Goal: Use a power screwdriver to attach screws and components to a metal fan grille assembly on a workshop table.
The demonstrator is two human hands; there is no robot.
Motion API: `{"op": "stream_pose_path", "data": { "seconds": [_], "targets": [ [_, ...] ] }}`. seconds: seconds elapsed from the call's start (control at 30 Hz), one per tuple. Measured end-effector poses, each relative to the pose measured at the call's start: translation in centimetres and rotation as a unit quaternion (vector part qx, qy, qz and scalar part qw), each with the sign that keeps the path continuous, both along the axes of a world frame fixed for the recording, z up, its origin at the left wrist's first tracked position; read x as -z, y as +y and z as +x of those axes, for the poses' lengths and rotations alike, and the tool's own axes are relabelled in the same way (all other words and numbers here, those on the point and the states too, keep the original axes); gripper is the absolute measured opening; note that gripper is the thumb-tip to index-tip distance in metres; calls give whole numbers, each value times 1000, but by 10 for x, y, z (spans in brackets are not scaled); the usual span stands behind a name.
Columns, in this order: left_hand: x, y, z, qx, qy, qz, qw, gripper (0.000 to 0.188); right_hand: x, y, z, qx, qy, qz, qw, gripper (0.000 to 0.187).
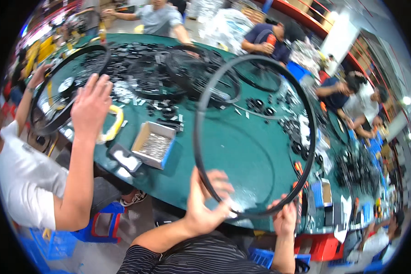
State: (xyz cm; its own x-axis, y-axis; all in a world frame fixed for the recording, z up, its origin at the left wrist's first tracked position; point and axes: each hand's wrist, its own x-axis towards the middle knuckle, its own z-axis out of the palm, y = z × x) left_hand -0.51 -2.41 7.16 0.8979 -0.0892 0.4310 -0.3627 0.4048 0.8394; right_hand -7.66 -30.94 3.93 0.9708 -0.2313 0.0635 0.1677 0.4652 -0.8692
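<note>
A black wheel rim [199, 128] stands upright in front of me, tilted over the near edge of the table. At its lower left, my left hand [203, 203] grips it, fingers on the far side and thumb toward me; the fingertips are a little blurred. My right hand [285, 218] pinches the lower right of the same rim between thumb and fingers. Through the ring I see the green table top [242, 150].
Left of my rim sits an open carton of small metal pins [154, 146], beside a yellow ring [113, 123]. Black rims and loose parts [153, 75] pile up farther back. Red-handled tools [299, 171] lie right. A co-worker's raised hand [92, 105] is close on my left.
</note>
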Motion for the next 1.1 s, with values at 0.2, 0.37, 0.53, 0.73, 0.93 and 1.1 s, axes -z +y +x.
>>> {"op": "stream_pose_path", "data": {
  "seconds": [0.2, 0.37, 0.53, 0.73, 0.93, 1.1],
  "targets": [
    [3, 3, 47, 3, 45, 104, 994, 108, -74, -11, -15, 148, -114, -463, 866, 43],
    [-20, -9, 45, 144, -23, -155, 977, 126, -66, 6, -13, 67, -142, -826, 541, 27],
    [-20, -14, 30, 45, 40, -52, 997, 107, -36, 11, -20, -10, -143, -847, 512, 24],
    [-3, -2, 8, -43, -34, 99, 994, 92, -22, 17, -23, -65, -120, -844, 519, 23],
    [0, 10, -6, -61, -97, 101, 988, 93, -24, 23, -19, -82, -131, -838, 524, 23],
    [14, 24, -2, 34, -70, 124, 989, 118, -23, 22, -19, -80, -115, -841, 523, 24]
  ]
}}
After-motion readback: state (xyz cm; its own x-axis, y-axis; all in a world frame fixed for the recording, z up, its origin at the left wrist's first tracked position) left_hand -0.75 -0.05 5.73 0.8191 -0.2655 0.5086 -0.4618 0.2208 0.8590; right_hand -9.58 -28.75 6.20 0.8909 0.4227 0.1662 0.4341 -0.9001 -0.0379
